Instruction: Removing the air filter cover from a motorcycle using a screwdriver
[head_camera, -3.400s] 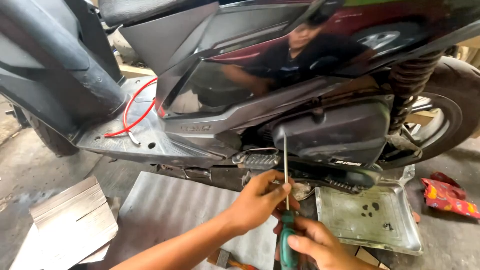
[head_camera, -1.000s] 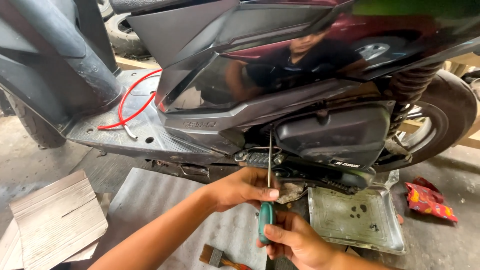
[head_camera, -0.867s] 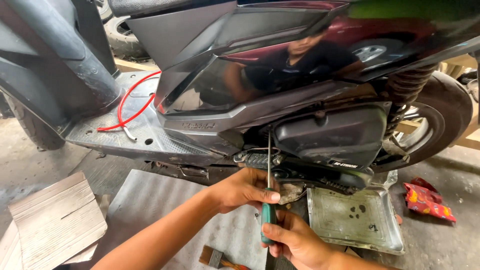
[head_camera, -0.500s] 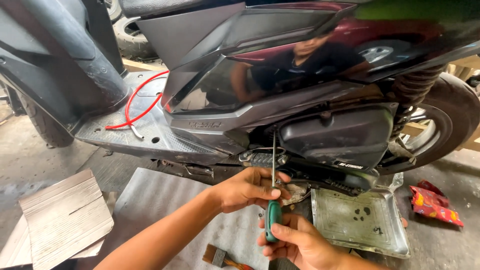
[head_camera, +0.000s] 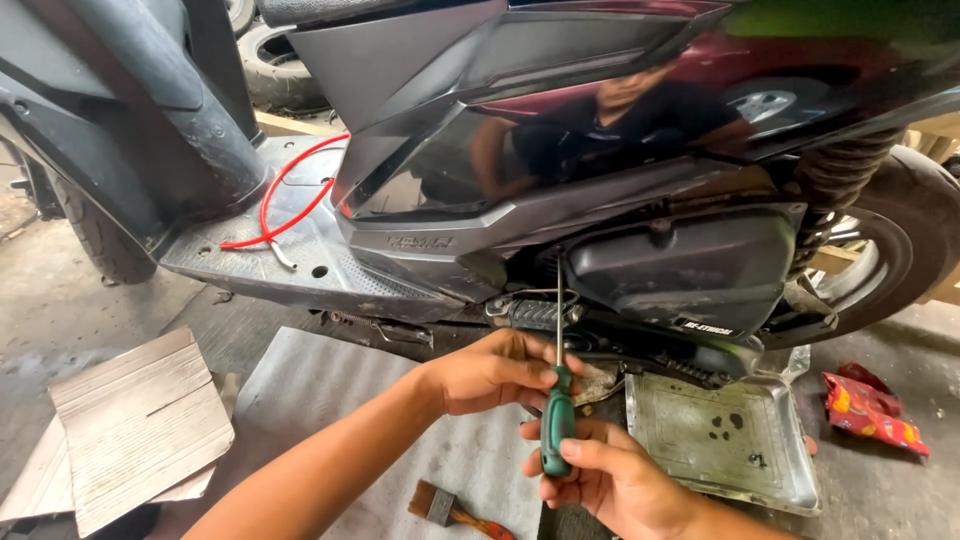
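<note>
- Right hand (head_camera: 610, 480) was wrapped tight around the green handle of the screwdriver (head_camera: 557, 420), shaft upright toward the scooter's (head_camera: 600, 150) grey engine cover (head_camera: 680, 270).
- Left hand (head_camera: 495, 370) pinched the shaft just above the handle, steadying it.
- Compared with a second earlier, the tool stood almost unmoved; only the view had shifted slightly.
- A metal tray (head_camera: 720, 440) lay just right of the hands, a paintbrush (head_camera: 455, 510) beneath them.

A screwdriver (head_camera: 557, 400) is standing upright between the fingers of the left hand (head_camera: 495, 370) above and the right hand (head_camera: 610, 480) below. A scooter (head_camera: 560, 220) is sitting beyond the fingers. A metal tray (head_camera: 790, 480) is lying right of them, a paintbrush (head_camera: 455, 510) lower left.
</note>
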